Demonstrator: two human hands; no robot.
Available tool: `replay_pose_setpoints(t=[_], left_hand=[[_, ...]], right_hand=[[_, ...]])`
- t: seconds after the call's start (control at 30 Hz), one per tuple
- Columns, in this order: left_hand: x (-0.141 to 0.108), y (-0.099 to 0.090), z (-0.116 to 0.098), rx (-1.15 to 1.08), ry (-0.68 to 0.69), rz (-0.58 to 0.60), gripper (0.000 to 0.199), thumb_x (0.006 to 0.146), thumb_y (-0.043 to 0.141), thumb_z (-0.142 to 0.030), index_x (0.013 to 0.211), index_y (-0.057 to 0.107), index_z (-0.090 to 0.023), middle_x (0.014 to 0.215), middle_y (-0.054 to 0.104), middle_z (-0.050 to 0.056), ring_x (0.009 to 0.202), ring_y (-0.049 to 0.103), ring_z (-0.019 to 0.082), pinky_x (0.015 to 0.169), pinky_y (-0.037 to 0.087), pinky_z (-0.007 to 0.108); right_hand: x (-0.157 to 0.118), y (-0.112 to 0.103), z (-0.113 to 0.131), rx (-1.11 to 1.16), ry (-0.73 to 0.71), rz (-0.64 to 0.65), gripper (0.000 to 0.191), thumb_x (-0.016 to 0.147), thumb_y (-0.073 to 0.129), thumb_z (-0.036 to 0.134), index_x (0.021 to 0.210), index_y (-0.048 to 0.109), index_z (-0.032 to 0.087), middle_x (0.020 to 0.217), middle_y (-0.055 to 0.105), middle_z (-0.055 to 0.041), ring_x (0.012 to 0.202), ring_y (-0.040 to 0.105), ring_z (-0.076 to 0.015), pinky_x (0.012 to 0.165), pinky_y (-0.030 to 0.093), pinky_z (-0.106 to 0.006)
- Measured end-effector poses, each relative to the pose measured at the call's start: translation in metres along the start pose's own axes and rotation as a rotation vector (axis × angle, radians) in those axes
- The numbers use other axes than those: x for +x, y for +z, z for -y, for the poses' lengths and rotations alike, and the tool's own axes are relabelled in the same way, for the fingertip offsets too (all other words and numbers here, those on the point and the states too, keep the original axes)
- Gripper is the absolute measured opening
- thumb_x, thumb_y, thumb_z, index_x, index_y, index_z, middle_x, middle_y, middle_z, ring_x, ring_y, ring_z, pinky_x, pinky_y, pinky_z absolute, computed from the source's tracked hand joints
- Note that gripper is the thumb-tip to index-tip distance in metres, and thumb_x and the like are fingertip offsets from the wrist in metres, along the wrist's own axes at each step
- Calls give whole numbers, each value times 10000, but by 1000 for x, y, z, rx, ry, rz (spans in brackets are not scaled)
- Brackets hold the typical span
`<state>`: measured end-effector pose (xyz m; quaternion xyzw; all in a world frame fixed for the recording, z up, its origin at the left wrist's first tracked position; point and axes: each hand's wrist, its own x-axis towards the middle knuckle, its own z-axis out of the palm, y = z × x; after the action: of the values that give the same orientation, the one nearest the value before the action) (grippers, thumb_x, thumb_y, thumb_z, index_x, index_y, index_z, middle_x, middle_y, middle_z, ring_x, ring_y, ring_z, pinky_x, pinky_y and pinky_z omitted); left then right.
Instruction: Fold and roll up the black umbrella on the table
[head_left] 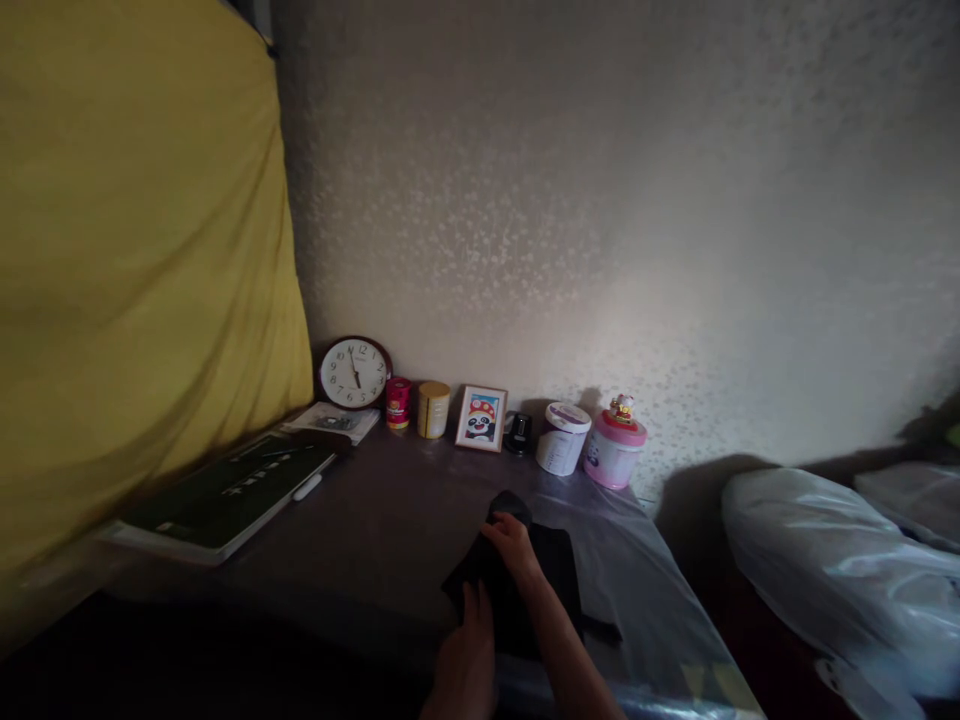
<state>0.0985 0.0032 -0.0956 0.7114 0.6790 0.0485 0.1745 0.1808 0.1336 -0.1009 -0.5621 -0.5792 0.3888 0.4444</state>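
A black cloth item (559,565), its exact kind too dark to tell, lies on the covered table (375,530) near the front edge. A strap-like end of it sticks out to the right. My right hand (510,545) is closed on the upper part of the cloth, with the fingers bent around a dark fold. Lower and to the left, my left hand (472,630) rests on the cloth with its fingers stretched out.
Along the wall stand a clock (355,372), a red can (397,403), a yellow can (433,410), a panda picture frame (481,418), a white tub (562,440) and a pink tub (613,455). A green board (232,490) lies left; plastic-covered bags (832,560) are right.
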Motion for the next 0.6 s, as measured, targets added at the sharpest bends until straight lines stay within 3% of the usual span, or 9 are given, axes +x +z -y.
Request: replay_pose_setpoints(t=[0.23,0.43,0.6], left_hand=[[-7,-8,16,-69,64,48,716,717,405,-12,1396,189,-81,1457,239,196,1117,545,224,899,441,270],[-9,-8,21,34,158,-189,588,751,477,-202,1330,376,-191,1446,309,110,1227,398,305,985,351,441],[10,2,20,50,289,-252,675,652,545,-205,1311,401,-231,1393,387,85,1180,409,303,1000,306,487]], right_hand=[[6,3,-4,-308,-51,104,316,718,578,333,956,653,140,743,703,-39,729,648,-190,644,466,-278],[2,7,0,-301,-149,322,277,793,453,285,930,640,135,764,728,-53,744,663,-171,690,475,-276],[-2,3,9,-332,-169,424,267,793,437,236,933,648,151,798,734,-41,766,666,-163,689,477,-265]])
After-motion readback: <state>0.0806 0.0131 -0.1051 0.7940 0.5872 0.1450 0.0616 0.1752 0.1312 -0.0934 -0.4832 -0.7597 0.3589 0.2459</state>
